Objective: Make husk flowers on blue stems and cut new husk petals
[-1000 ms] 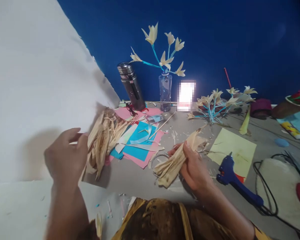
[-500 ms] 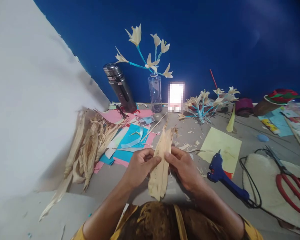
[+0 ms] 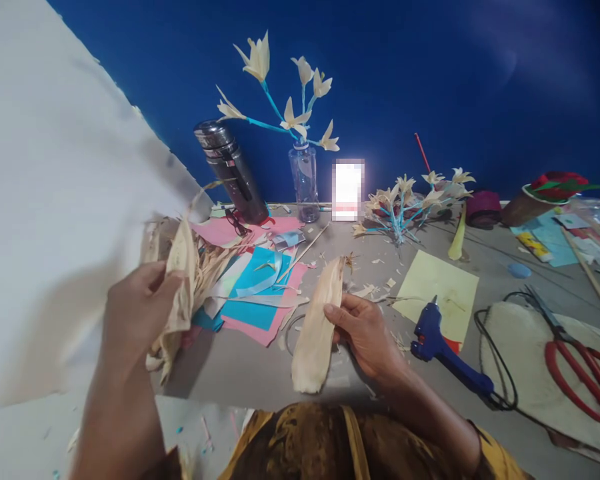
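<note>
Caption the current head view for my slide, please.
Left hand and right hand each hold a dry husk, with a glue gun and scissors to the right.

"What's unclear?"
"I get only pixels on the bright panel (image 3: 348, 190); the left hand (image 3: 137, 303) is blurred."
"On my feed, the husk strip (image 3: 316, 337) partly hides the right hand (image 3: 370, 330); the edge crops the scissors (image 3: 563, 337)."

There are two hands, one left hand (image 3: 137, 313) and one right hand (image 3: 373, 337), and two dry husk strips (image 3: 317, 340), one in each. Six flowers (image 3: 257, 61) stand in one plastic bottle (image 3: 304, 187). Also there are one flask (image 3: 237, 183), one glue gun (image 3: 430, 331) and one pair of scissors (image 3: 563, 335).
</note>
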`<state>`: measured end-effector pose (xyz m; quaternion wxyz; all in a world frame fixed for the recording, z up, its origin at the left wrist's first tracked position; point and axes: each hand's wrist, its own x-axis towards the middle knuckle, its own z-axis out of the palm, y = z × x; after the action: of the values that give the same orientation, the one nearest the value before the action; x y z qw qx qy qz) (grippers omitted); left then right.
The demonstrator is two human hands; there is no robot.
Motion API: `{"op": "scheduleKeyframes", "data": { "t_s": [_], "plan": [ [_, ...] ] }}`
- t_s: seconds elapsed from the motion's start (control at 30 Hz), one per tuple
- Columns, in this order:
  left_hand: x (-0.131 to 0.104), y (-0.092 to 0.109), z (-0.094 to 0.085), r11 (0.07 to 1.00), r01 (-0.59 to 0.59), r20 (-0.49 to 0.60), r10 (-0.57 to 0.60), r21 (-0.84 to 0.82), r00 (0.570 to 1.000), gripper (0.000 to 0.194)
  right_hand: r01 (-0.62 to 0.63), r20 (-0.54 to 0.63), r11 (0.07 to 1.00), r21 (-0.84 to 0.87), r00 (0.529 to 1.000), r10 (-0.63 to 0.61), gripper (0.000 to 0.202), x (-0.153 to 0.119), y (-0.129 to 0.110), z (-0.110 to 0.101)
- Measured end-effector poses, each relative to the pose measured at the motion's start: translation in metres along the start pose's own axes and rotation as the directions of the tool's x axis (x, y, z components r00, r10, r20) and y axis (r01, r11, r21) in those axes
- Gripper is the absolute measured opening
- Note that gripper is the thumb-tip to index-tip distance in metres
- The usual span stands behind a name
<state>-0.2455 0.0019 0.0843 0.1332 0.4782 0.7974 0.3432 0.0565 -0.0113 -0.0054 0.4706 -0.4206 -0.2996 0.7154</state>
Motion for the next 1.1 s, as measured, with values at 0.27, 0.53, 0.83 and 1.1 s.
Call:
{"op": "scheduleKeyframes", "data": {
  "t_s": [0.27, 0.53, 0.83, 1.1],
  "plan": [
    [-0.069, 0.038, 0.071, 0.954, -0.025, 0.543, 0.192, -0.299, 0.817, 0.032, 0.009, 0.044, 0.997, -0.077, 0.999, -0.006, 0.029, 0.001, 0.007, 0.003],
    [-0.091, 0.041, 0.112, 0.887, 0.163, 0.547, 0.114, -0.433, 0.830, 0.028, 0.030, -0.057, 0.997, -0.076, 0.998, -0.034, 0.034, 0.003, 0.012, 0.000],
    [-0.046, 0.010, 0.071, 0.803, 0.205, 0.239, -0.080, -0.560, 0.968, 0.022, 0.034, -0.131, 0.999, 0.040, 0.991, -0.028, 0.041, 0.009, 0.000, -0.005],
    [-0.014, 0.003, 0.061, 0.535, 0.000, -0.170, -0.269, -0.845, 0.948, 0.026, 0.017, -0.045, 0.975, 0.221, 0.999, -0.007, 0.037, 0.005, 0.001, -0.005]
  ]
}}
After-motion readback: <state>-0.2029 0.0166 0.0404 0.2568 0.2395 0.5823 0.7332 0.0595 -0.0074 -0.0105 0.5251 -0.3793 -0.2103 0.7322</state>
